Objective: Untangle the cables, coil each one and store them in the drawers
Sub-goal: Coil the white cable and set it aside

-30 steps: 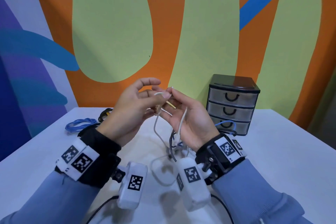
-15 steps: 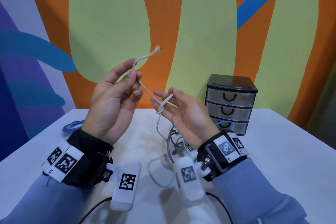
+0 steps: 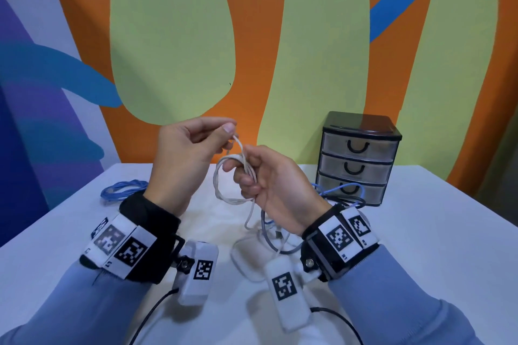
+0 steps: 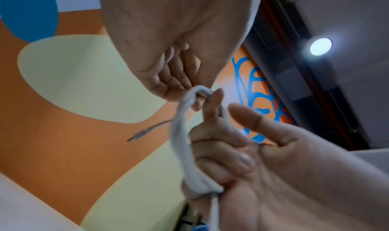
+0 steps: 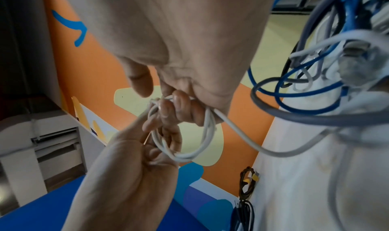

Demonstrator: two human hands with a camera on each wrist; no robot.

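You're mid-coil: right hand (image 3: 276, 185) grips the white cable (image 3: 234, 173) loops, left hand (image 3: 185, 154) pinches the strand. Next wrap needs slack.

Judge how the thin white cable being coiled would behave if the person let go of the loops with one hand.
Probably floppy: the white cable sags in soft loops from the right hand. The loops look springy and may loosen, since the left hand pinches them too. Its tail hangs limp, so it seems light.

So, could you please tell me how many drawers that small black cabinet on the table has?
3, stacked in the cabinet: top drawer, middle drawer, bottom drawer. A blue cable crosses the bottom one's front.
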